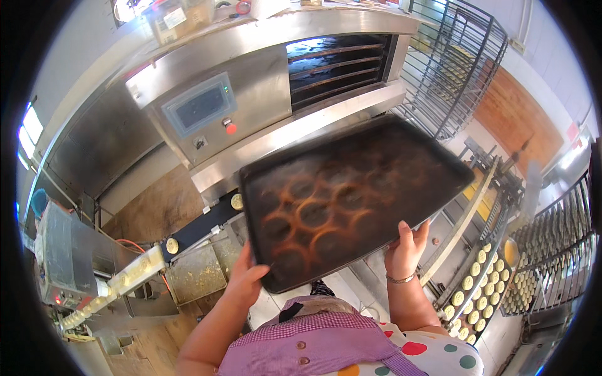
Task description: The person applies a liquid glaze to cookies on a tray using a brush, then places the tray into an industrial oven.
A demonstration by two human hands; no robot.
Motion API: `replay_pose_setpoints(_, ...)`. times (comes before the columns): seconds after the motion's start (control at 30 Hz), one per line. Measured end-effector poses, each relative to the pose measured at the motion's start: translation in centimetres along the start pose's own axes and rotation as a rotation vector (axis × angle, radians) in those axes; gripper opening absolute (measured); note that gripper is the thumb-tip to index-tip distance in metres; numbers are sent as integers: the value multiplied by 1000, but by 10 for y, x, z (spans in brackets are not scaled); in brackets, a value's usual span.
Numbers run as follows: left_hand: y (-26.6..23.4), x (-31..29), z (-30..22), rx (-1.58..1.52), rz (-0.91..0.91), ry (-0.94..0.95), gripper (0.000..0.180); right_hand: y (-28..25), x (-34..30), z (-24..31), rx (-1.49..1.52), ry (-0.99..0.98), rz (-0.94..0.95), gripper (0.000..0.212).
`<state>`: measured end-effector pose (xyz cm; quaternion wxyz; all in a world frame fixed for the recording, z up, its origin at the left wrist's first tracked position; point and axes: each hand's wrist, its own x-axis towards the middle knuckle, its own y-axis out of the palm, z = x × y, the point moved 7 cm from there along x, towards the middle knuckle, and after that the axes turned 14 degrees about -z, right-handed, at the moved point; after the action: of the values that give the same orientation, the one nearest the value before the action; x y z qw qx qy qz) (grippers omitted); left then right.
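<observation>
A large dark baking tray (351, 188) is held up in front of me, tilted, with brown ring-shaped marks across its inside. No pastries lie on it. My left hand (246, 277) grips its near left corner, thumb along the rim. Around the near edge, toward the right, my right hand (406, 252) is closed with the thumb up; a bracelet sits on that wrist. The fingers under the tray are partly hidden. Beyond the tray stands a steel machine (257, 81) with a screen (199, 105) and a red button (231, 128).
Left of the tray, a dark conveyor belt (204, 220) carries round pale dough pieces (172, 245). At right, a tray of several round pastries (480, 288) sits on a machine line. Wire racks (448, 69) stand at the far right, and another loaded rack (558, 232) is at the right edge.
</observation>
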<state>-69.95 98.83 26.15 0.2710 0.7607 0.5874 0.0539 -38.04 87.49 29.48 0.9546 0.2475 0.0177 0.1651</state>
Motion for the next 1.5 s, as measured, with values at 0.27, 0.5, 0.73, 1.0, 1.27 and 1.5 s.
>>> replay_pose_setpoints(0.27,178,176,-42,100,312,114,80,85,140,13,254,-286,-152,79)
replay_pose_setpoints(0.5,236,295,-76,99,327,197,79,172,273,-30,363,-332,-18,75)
replay_pose_setpoints(0.73,172,380,-117,390,-101,371,16,318,395,-129,92,13,8,70)
replay_pose_setpoints(1.0,213,209,-200,1297,337,1685,34,502,370,-233,58,303,215,95)
replay_pose_setpoints(1.27,274,161,-223,1542,398,1508,30,502,369,-239,-146,293,440,93)
replay_pose_setpoints(1.5,287,101,-205,1767,502,1423,21,345,243,-289,-238,502,552,77)
